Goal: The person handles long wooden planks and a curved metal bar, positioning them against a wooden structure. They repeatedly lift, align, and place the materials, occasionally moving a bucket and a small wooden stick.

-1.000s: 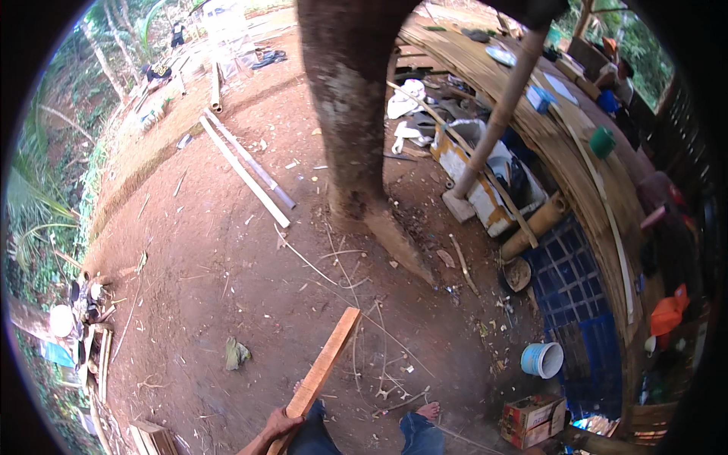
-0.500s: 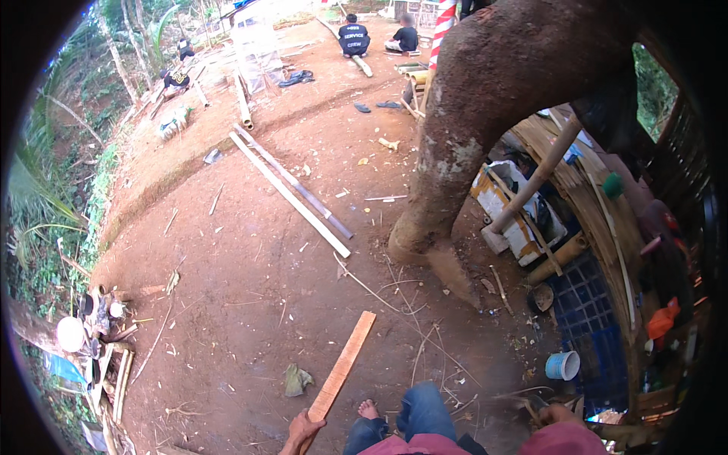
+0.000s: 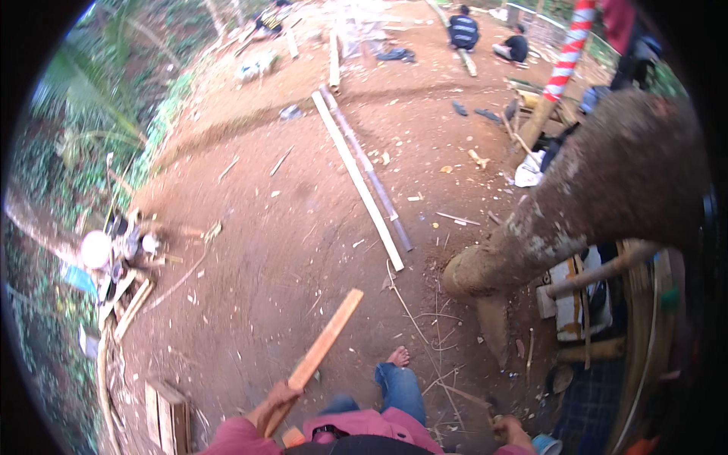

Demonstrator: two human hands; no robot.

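Sitting beside the right hand (image 3: 511, 428): blue bucket (image 3: 545, 444), contents hidden.

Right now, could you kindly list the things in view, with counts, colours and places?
plank: one, orange-brown, below centre
pale batten: one, cream, centre ground
pole: one, greyish, beside the pale batten
tree trunk: one, brown, right
striped post: one, red-white, upper right
wood stack: one, brown, lower left
bucket: one, light blue, lower right edge
round thing: one, white, left
people: at least two, dark-topped, upper right
foot: one, bare, low centre
left hand: one, bare, around the plank
right hand: one, bare, lower right, grip unclear
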